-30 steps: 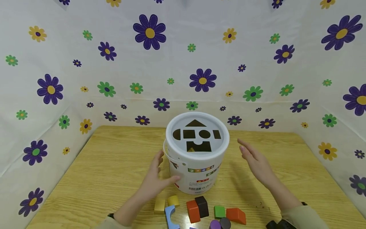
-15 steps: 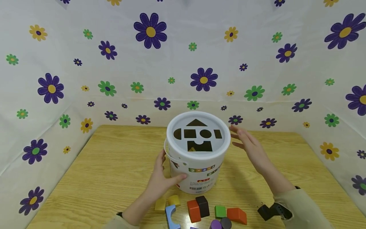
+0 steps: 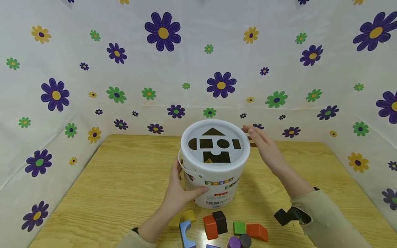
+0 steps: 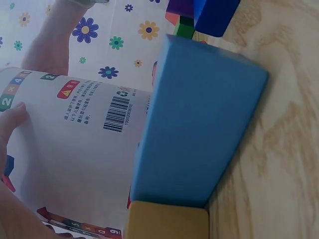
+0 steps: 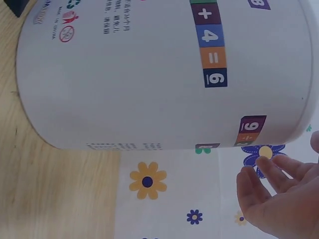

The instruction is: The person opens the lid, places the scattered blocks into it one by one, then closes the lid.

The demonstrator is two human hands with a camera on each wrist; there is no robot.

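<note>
A white bucket (image 3: 217,193) stands upright on the table. Its white lid (image 3: 193,161) has several cut-out shapes, and something yellow shows through the notched one. My left hand (image 3: 177,194) holds the bucket's left side, thumb across the printed front; its other fingers are partly hidden behind the handle (image 3: 183,168). In the left wrist view the thumb (image 4: 12,119) lies against the wall. At the right of the rim is my right hand (image 3: 266,148), fingers reaching toward the lid's edge. The right wrist view shows those fingers (image 5: 271,191) loosely bent, apart from the bucket wall.
Before the bucket lie a blue arch block (image 3: 184,231), yellow blocks (image 3: 189,216), a red block (image 3: 211,227), a black block (image 3: 220,222), a green block (image 3: 239,227), a red wedge (image 3: 257,232) and purple and black cylinders (image 3: 234,242). A flowered cloth (image 3: 198,62) encloses the table.
My right hand has moved left and away from me, up to the lid's right rim. The left hand has slid its thumb farther over the bucket's front. The bucket stays in place.
</note>
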